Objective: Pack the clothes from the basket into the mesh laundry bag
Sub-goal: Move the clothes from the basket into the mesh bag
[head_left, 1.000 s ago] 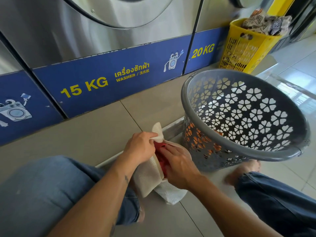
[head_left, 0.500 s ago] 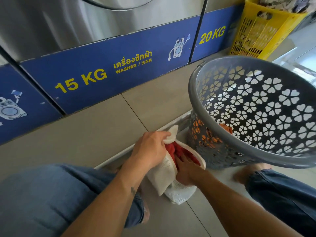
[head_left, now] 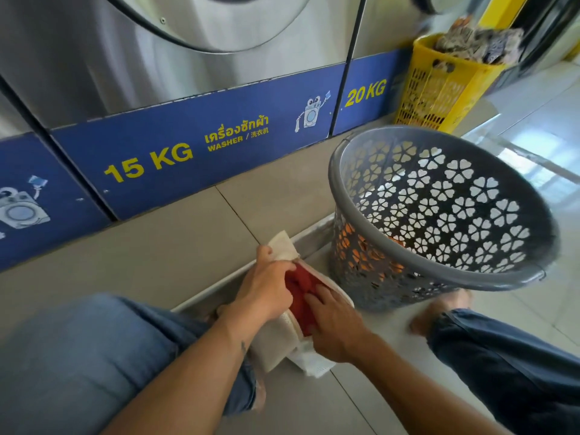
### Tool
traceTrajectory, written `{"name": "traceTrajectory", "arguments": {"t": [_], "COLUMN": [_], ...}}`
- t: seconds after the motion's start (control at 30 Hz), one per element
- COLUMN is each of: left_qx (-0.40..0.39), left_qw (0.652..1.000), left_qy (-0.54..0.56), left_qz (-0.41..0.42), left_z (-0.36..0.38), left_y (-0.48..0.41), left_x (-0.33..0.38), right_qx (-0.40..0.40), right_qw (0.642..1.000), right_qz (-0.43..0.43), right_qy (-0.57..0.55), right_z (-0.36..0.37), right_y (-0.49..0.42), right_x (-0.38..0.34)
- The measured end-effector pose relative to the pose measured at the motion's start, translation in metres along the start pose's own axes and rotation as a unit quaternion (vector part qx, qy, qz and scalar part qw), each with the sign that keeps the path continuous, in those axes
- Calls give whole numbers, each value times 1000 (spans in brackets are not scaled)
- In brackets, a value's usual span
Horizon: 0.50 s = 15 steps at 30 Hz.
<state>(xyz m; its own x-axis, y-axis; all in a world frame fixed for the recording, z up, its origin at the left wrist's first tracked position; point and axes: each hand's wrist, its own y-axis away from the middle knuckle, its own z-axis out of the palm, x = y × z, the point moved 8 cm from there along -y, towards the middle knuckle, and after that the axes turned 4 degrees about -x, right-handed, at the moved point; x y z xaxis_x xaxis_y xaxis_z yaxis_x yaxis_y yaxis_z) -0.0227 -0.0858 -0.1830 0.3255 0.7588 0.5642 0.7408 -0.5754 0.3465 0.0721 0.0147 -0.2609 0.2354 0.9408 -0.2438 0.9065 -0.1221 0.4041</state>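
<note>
A white mesh laundry bag (head_left: pixel 276 335) lies on the floor between my knees. My left hand (head_left: pixel 266 287) grips its upper edge and holds the mouth apart. A red garment (head_left: pixel 299 291) fills the opening. My right hand (head_left: pixel 334 324) presses down on this red cloth with its fingers inside the bag's mouth. Right of the bag stands a grey plastic basket (head_left: pixel 439 271) with flower-shaped holes. Orange clothing (head_left: pixel 361 249) shows through its lower wall.
Steel washers with blue panels (head_left: pixel 188 149) marked 15 KG and 20 KG line the back. A yellow basket (head_left: pixel 439 89) full of patterned laundry stands at the far right. My jeans-clad knees (head_left: pixel 94 356) flank the bag; a bare foot (head_left: pixel 439 312) rests beside the grey basket.
My right hand has drawn back a little out of the bag's mouth, and more of the red garment shows there. My left hand keeps its hold on the bag's edge.
</note>
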Motion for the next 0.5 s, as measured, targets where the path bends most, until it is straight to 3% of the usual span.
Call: {"name": "traceTrajectory", "arguments": {"t": [0.13, 0.27, 0.5], "left_qx": [25, -41, 112], "left_qw": [999, 993, 989], "left_qy": [-25, -101, -77], "left_qz": [-27, -43, 50], "left_z": [-4, 10, -26], "left_y": [2, 5, 13], "left_x": [-3, -8, 16], "right_qx": [69, 68, 119], "right_qw": [993, 985, 987], "right_qz": [22, 56, 62], "right_qy": [94, 146, -83], "right_z": [-30, -23, -34], "right_y": [31, 48, 34], "right_x": [8, 27, 33]}}
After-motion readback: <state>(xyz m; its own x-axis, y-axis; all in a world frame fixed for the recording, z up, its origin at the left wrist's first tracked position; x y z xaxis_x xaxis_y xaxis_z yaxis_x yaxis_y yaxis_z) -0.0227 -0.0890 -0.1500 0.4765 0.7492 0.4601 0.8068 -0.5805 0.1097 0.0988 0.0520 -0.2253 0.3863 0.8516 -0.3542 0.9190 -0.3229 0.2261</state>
